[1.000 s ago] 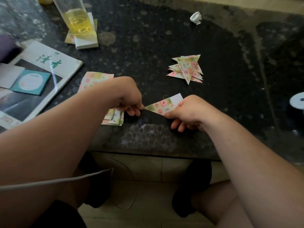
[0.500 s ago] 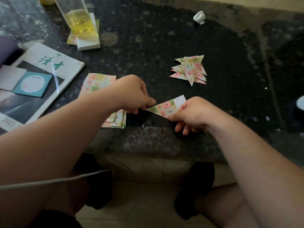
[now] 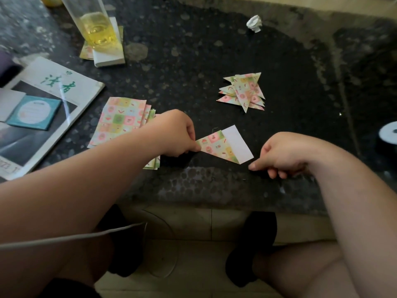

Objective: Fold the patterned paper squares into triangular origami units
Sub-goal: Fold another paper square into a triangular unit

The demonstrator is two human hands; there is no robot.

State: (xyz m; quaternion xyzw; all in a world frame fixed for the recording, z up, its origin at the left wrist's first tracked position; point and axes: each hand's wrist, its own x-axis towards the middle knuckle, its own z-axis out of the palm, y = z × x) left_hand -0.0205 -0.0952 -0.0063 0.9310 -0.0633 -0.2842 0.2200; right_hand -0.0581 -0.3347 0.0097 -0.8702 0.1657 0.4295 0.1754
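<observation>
A partly folded patterned paper point(image 3: 216, 145) lies on the dark table point(image 3: 193, 67), its point to the left and a white flap point(image 3: 238, 145) to the right. My left hand point(image 3: 174, 134) pinches the pointed left tip. My right hand point(image 3: 285, 153) hovers just right of the flap with loosely curled fingers, apart from the paper and holding nothing. A stack of flat patterned squares point(image 3: 120, 121) sits partly under my left forearm. Several finished triangular units point(image 3: 245, 91) are piled further back on the right.
A glass of yellow liquid point(image 3: 96, 26) stands on a white block point(image 3: 109, 60) at the back left. A magazine point(image 3: 53, 87) lies at the left edge, a crumpled white scrap point(image 3: 255, 23) at the back, a white round object point(image 3: 388, 133) at the right edge.
My right hand has let go of the paper's right end and moved slightly right, uncovering the white flap. My left hand still pinches the left tip.
</observation>
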